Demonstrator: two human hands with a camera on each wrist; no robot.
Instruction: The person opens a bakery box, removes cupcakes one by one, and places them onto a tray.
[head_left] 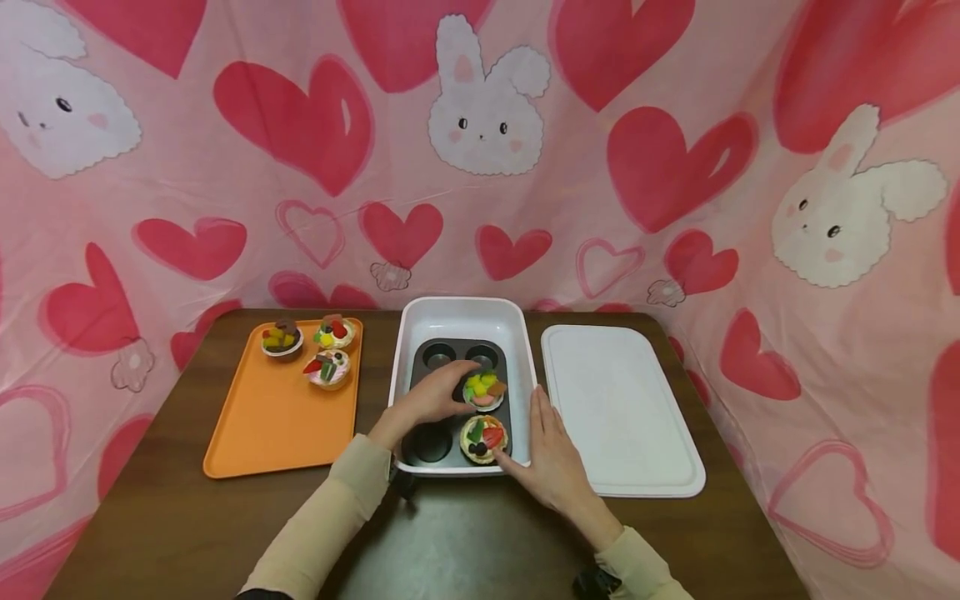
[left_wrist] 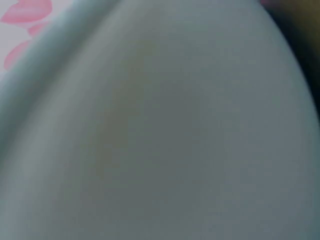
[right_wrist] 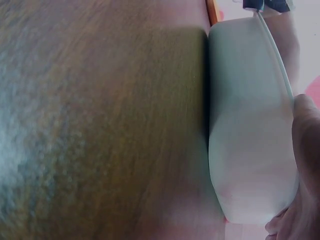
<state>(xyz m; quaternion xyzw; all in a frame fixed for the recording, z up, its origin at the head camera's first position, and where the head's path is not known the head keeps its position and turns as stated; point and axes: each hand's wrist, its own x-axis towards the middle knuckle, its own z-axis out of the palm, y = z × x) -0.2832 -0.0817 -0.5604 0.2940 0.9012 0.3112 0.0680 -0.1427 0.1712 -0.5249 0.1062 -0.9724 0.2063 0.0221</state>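
Note:
In the head view, a dark muffin pan (head_left: 457, 348) lies inside a white rectangular tub (head_left: 463, 315). My left hand (head_left: 433, 393) reaches over the left side, its thumb and fingers curled about a fruit tart (head_left: 484, 390) with yellow and pink pieces at the pan's right middle cup. A second tart (head_left: 483, 439), topped with strawberry and dark berries, sits in the front right cup. My right hand (head_left: 551, 458) has straight fingers along the tub's right rim, its thumb tip close to the strawberry tart. The right wrist view shows the thumb (right_wrist: 306, 120) over the tub's rim.
On the left stands an orange tray (head_left: 281, 429) bearing a chocolate-topped tart (head_left: 282, 339) and two fruit tarts (head_left: 327, 368) at its far end. A white lid-like board (head_left: 618, 408) lies right of the tub on the brown table (head_left: 150, 525). A pink heart-print cloth hangs behind.

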